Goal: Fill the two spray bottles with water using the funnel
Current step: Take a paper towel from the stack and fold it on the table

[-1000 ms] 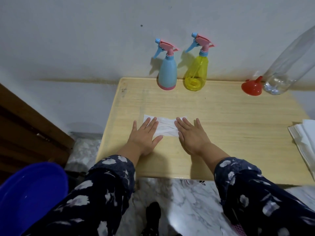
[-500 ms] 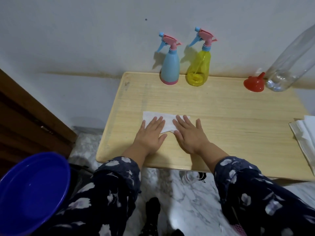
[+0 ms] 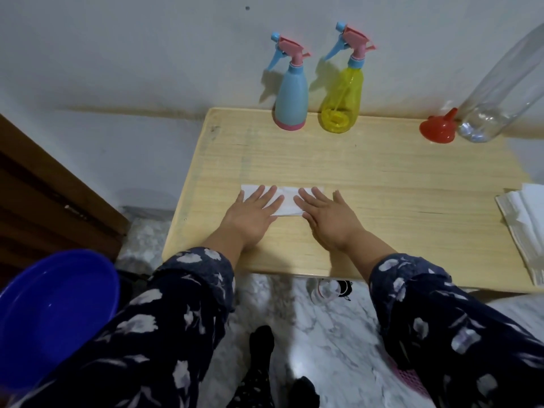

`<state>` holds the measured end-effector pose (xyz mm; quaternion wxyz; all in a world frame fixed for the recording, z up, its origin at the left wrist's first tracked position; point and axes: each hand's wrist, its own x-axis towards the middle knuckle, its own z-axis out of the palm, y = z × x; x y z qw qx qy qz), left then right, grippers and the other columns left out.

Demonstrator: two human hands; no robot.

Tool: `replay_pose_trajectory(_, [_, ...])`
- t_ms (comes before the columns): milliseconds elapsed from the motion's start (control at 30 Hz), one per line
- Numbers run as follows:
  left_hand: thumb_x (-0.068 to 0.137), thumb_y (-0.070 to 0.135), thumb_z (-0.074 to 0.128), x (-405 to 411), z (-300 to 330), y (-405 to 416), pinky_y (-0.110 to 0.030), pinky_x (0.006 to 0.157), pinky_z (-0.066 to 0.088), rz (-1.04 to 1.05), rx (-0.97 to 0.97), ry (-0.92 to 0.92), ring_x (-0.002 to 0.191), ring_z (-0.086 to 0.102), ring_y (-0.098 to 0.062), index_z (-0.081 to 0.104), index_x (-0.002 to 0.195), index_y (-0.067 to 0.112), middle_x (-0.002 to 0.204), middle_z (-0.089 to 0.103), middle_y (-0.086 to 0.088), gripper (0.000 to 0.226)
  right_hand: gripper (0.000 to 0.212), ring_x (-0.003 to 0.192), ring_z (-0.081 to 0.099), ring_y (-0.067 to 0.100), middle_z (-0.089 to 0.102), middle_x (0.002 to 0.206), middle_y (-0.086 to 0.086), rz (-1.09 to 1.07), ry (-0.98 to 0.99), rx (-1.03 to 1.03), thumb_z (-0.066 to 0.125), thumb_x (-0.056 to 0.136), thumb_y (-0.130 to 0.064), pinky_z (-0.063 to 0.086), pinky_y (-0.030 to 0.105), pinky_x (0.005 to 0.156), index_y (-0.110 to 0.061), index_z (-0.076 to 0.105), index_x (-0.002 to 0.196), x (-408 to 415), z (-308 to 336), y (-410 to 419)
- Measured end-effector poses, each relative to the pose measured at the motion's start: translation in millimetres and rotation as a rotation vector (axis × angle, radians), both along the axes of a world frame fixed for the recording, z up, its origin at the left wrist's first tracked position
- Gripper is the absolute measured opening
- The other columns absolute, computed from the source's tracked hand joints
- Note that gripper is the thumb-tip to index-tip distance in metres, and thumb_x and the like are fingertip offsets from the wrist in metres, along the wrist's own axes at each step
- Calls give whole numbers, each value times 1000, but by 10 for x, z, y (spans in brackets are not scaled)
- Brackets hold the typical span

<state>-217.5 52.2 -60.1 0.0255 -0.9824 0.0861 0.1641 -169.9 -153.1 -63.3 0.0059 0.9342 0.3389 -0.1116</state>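
While both our hands lie flat on a white paper towel [image 3: 287,201], the spray bottles wait untouched at the far edge of the wooden table [image 3: 382,178].

Left of the table sits a blue basin [image 3: 53,313]. On the table, our left hand [image 3: 250,214] and right hand [image 3: 326,217] press the towel with straight, spread fingers, holding nothing. Along the table's back edge stand the blue spray bottle [image 3: 290,92] and, beside it, the yellow spray bottle [image 3: 343,95], caps on. Near the table's far right corner the red funnel [image 3: 437,129] rests just beside a clear plastic bottle [image 3: 500,83]; folded white cloths [image 3: 527,219] lie at its right edge.
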Motion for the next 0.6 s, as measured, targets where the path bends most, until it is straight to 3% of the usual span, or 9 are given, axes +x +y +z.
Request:
replay_pose_trajectory(133, [108, 31, 16, -296, 11, -88, -38, 123, 2, 4, -67, -5, 151, -8, -16, -1, 156, 21, 163, -11, 4, 52, 52, 148, 11, 19, 13, 159, -8, 34, 0, -1, 8, 102, -34, 10, 48, 117, -23, 18, 152, -261, -27, -110])
replay_pose_trajectory(233, [108, 29, 18, -561, 19, -161, -35, 123, 3, 18, -133, -19, 151, -5, -14, 4, 157, 18, 164, -6, 6, 52, 72, 145, 24, 25, 26, 156, -2, 71, 13, 22, -5, 90, -40, 18, 50, 114, -17, 30, 148, -458, -29, -169])
replay_pose_trajectory(333, [108, 28, 19, -793, 60, -242, -35, 123, 6, 30, -164, -26, 151, -3, -12, 8, 157, 18, 164, -3, 8, 51, 58, 134, 44, 33, 44, 147, 11, 77, 31, 111, 16, 97, -32, 33, 53, 107, -6, 48, 137, -662, -39, -200])
replay_pose_trajectory(400, [108, 27, 19, -931, 93, -314, -33, 122, 8, 48, -179, -42, 151, 0, -11, 11, 157, 18, 163, 0, 10, 50, 45, 139, 37, 29, 35, 152, 13, 57, 28, 175, 29, 103, -23, 26, 44, 114, -4, 42, 141, -792, -21, -243])
replay_pose_trajectory(467, [108, 27, 19, -1040, 112, -374, -32, 122, 8, 58, -189, -56, 150, 2, -9, 13, 157, 18, 164, 3, 10, 50, 44, 146, 22, 21, 21, 158, 9, 50, 76, 180, 30, 104, -21, 13, 33, 119, -8, 32, 147, -894, 18, -294])
replay_pose_trajectory(600, [108, 27, 19, -1198, 122, -473, -33, 122, 8, 75, -162, -46, 151, 3, -10, 13, 157, 18, 164, 3, 7, 50, 47, 147, 17, 20, 16, 159, 7, 50, 144, 173, 23, 103, -19, 13, 33, 121, -11, 29, 148, -1056, 64, -398])
